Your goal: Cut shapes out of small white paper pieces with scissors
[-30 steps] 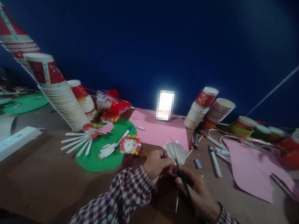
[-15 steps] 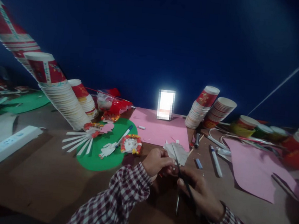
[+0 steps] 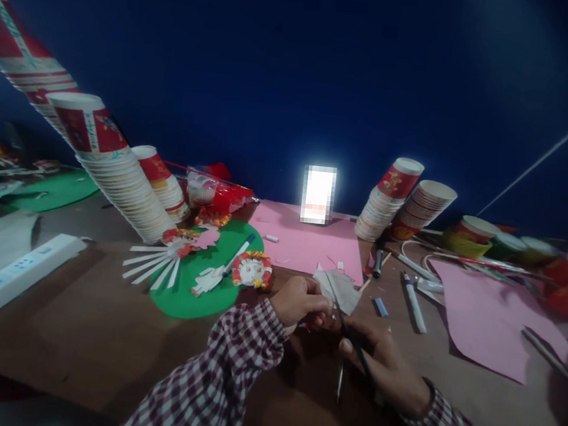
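My left hand (image 3: 303, 303) is closed in a pinch near the middle of the table, on a small piece with bits of red and white showing at its fingertips; its kind is mostly hidden. My right hand (image 3: 385, 360) is closed around a long thin black tool (image 3: 361, 356), whose tip reaches up past the left fingers; whether it has a second blade I cannot tell. Below the right fingers shows a thin silvery rod (image 3: 339, 384). Just beyond both hands lies a crumpled whitish paper (image 3: 341, 291).
Pink paper (image 3: 305, 245) lies behind the hands, with a bright screen (image 3: 318, 195) at its far edge. Paper-cup stacks stand left (image 3: 122, 170) and right (image 3: 390, 200). Decorated paper cutouts (image 3: 252, 270) lie around a green sheet (image 3: 179, 303). A marker (image 3: 413, 302) and power strip (image 3: 16, 284) flank these.
The view has shifted slightly, so the table things sit a little higher and to the right. Both hands keep nearly the same pose and grip.
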{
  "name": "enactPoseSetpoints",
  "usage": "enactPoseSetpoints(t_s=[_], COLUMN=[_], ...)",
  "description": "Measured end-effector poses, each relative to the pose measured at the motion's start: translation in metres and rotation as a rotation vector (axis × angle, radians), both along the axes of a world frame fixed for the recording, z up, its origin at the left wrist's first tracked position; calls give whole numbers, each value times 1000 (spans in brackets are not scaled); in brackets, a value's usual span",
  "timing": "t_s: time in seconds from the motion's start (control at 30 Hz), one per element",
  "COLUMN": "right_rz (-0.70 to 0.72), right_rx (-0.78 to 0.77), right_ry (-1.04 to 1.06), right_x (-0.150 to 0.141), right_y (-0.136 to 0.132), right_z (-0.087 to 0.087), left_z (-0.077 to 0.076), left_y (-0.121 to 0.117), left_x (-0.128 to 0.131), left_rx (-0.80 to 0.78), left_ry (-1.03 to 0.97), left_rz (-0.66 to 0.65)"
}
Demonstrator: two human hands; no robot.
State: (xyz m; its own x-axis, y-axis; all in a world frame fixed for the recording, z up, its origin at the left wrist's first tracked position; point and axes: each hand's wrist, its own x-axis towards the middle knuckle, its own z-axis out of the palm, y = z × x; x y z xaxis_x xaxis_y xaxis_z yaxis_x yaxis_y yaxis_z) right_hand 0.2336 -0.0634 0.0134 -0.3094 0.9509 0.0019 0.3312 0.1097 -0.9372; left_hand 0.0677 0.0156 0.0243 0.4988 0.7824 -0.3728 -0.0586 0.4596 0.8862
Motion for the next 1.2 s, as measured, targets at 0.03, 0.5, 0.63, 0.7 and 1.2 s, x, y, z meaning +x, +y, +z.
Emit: enactPoseSetpoints(t_s=[0.03, 0.5, 0.63, 0.7, 1.2], right_rz=[1, 8, 15, -3, -125], right_rx=[-2, -45, -88, -139, -190], right_ry=[-5, -52, -37, 44, 328], right_x=[0, 2, 2, 0, -10], right_y=[0, -1, -2, -2, 0], right_z=[0, 1, 1, 0, -4], left_z=[1, 1, -3, -2, -6], left_y=[0, 5, 6, 6, -5], left_x=[0, -5, -7, -7, 8], left_rx=[-7, -12, -6, -12, -110], left_ry=[5, 31, 27, 9, -144], left_rz=[-2, -68, -102, -94, 173])
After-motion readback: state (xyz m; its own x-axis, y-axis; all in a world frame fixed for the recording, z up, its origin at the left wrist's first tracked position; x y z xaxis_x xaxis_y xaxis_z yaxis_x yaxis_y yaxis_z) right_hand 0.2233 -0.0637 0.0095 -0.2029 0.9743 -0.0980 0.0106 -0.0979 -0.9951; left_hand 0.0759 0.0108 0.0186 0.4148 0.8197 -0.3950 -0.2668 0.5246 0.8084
